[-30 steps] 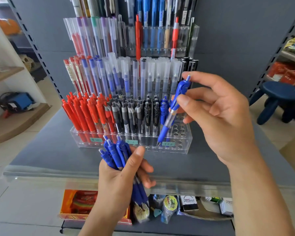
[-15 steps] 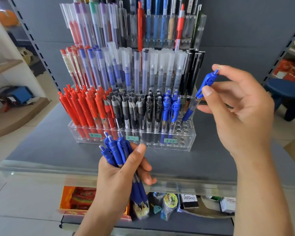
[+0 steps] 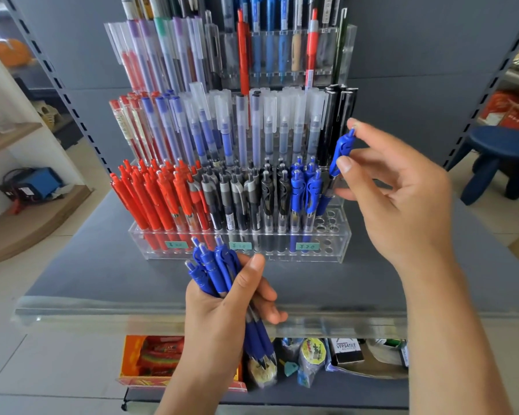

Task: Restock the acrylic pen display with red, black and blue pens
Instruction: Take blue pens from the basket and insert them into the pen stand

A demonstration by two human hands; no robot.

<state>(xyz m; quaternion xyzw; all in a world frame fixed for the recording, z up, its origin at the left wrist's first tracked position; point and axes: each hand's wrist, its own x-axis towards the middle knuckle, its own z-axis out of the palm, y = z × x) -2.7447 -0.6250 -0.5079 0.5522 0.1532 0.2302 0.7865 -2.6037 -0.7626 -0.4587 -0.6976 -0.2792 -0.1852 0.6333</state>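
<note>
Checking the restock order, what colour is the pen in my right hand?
Blue: the pen pinched by the right hand, clearest in the head view.

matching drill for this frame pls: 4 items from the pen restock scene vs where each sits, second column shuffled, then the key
Things:
1. single blue pen
2. bundle of blue pens
3. red pens
4. empty holes

Places:
A. left end of the acrylic display front tier
B. pinched in the right hand, tip angled down toward the display
C. right end of the front tier, beside the blue pens already standing there
D. gripped in the left hand, in front of the display

Pairs: 1-B, 2-D, 3-A, 4-C
</note>
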